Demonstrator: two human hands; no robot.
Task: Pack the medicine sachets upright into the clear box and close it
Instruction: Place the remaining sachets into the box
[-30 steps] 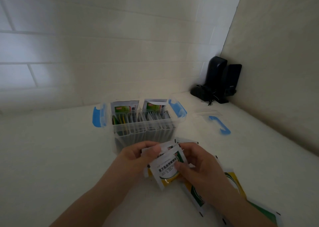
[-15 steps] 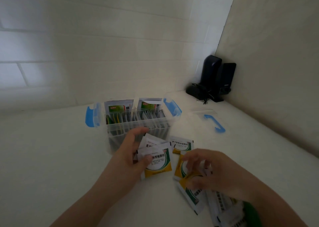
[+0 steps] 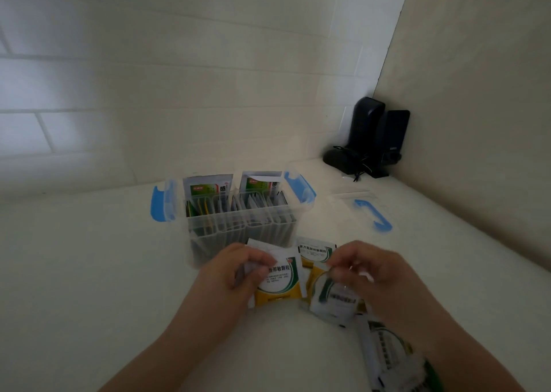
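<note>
Head view, one entry, all places given from the clear box (image 3: 235, 227).

Step in hand, as it reads: gathering loose sachets for loading. Packing is part done; closing is not yet begun.

- Your left hand (image 3: 235, 269), just in front of the box: grip closed round a small stack of sachets (image 3: 278, 281), thumb across the yellow-and-white face of the top one.
- Your right hand (image 3: 369, 275), in front and to the right of the box: fingers curled, pinching a blurred sachet (image 3: 334, 296) lifted off the pile.
- Loose sachets (image 3: 316, 251), flat on the surface (image 3: 89, 257) between the box and your hands; more trail off towards the near right edge of view.
- Clear box: open, blue latches (image 3: 161, 204) swung out at both ends. Contents: two rows of sachets standing upright on edge, with two taller green-and-white packets (image 3: 205, 187) at the back. Whether free slots remain cannot be told.
- Lid (image 3: 357, 204), clear with a blue handle: on the surface, well to the right of the box.

Next move, by judgement: square the stack, turn it on edge and lower it into a gap without tipping its neighbours.
</note>
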